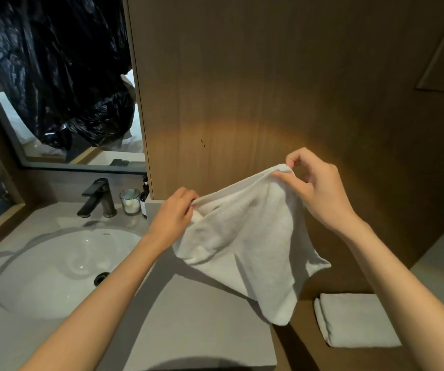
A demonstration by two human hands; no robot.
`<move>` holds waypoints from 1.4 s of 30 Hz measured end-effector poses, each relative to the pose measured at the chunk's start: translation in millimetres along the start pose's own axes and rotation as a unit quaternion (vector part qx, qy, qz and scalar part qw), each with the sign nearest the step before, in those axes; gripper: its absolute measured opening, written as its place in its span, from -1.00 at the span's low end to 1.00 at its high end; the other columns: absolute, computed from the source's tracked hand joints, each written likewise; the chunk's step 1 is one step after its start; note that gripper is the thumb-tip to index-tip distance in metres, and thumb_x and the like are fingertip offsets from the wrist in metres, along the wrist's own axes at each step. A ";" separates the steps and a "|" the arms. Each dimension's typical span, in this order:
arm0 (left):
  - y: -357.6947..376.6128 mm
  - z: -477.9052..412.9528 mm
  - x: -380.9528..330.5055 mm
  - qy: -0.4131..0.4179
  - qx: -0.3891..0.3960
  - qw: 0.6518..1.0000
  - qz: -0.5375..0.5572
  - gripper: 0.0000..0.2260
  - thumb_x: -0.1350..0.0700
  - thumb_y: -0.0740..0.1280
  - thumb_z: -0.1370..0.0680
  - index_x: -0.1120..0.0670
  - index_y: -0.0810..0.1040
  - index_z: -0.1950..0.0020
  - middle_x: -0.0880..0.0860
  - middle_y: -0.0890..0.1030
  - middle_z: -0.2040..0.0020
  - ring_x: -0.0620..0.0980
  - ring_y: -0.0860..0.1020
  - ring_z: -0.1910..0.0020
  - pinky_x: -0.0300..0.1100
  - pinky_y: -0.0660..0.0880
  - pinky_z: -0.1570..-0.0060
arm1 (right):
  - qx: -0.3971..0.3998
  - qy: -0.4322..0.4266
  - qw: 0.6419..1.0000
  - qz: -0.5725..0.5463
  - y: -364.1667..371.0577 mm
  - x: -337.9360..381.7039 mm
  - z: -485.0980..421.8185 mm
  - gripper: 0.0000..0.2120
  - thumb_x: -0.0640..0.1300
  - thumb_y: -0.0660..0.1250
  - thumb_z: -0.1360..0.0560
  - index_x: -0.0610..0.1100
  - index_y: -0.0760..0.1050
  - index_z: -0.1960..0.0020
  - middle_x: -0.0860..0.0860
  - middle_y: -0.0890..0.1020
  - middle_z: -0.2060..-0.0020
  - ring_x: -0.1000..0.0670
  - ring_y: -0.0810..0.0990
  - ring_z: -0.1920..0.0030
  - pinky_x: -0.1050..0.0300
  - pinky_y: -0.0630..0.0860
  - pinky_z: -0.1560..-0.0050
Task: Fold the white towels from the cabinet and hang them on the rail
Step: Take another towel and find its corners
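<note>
Left hand [174, 214] and right hand [314, 187] pinch towel [245, 245] top corners; level edge (right sits higher), then fold.

A tall wood-grain wall [269, 76] fills the centre and right of the frame, with a warm pool of light [242, 135] low on it. At the upper left hangs a dark-framed mirror [14, 124], with crumpled black plastic sheeting [54, 62] across most of it. Below it, a grey worktop [188, 317] holds a white oval basin [54, 263] with a dark drain [101, 277]. A black faucet [97, 196] stands behind the basin, and just to its right are a glass jar [130, 200] and a dark bottle [144, 199].
</note>
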State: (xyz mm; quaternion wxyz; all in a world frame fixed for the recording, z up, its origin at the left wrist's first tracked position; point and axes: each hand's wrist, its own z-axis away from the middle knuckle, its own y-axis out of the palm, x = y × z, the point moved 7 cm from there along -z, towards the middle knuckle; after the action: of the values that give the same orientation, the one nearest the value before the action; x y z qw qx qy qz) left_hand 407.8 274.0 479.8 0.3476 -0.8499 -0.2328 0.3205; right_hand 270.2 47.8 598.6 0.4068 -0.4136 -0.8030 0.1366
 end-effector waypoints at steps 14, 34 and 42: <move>41.8 54.6 7.4 -0.063 0.229 0.946 0.221 -0.62 -0.27 0.31 -0.41 0.01 0.32 0.11 -0.01 0.36 0.29 -0.09 0.29 0.32 -0.16 0.26 0.27 | -0.103 0.045 0.993 -0.025 -41.2 48.1 48.1 -0.84 -0.02 0.36 -0.54 -0.08 0.45 -0.01 0.11 0.59 0.14 0.07 0.67 0.30 0.33 0.57 0.32; -12.2 -47.9 -119.1 -0.246 0.045 0.798 0.548 -0.76 0.42 0.07 -0.56 0.13 0.43 0.01 0.12 0.48 0.08 0.00 0.58 0.25 -0.24 0.59 0.43 | -0.436 0.220 0.870 0.063 -171.3 -5.2 189.7 -0.81 -0.20 0.25 -0.58 0.07 0.31 0.05 0.11 0.51 0.23 0.05 0.53 0.17 -0.04 0.49 0.03; -21.8 -41.5 -113.6 -0.256 0.006 0.802 0.539 -0.79 0.37 0.10 -0.56 0.19 0.47 -0.09 0.15 0.49 -0.01 0.06 0.55 0.08 -0.25 0.61 0.35 | -0.410 0.253 0.876 -0.011 -153.4 -23.9 217.4 -0.85 -0.19 0.21 -0.63 -0.13 0.53 -0.13 -0.02 0.64 0.09 0.03 0.69 0.26 0.18 0.63 0.22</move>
State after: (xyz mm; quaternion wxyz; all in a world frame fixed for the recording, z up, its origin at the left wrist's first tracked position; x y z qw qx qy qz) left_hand 355.4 199.6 562.4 0.0512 -0.7235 0.1844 0.6632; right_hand 26.6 -40.4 533.6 0.3921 -0.5545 -0.6613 -0.3186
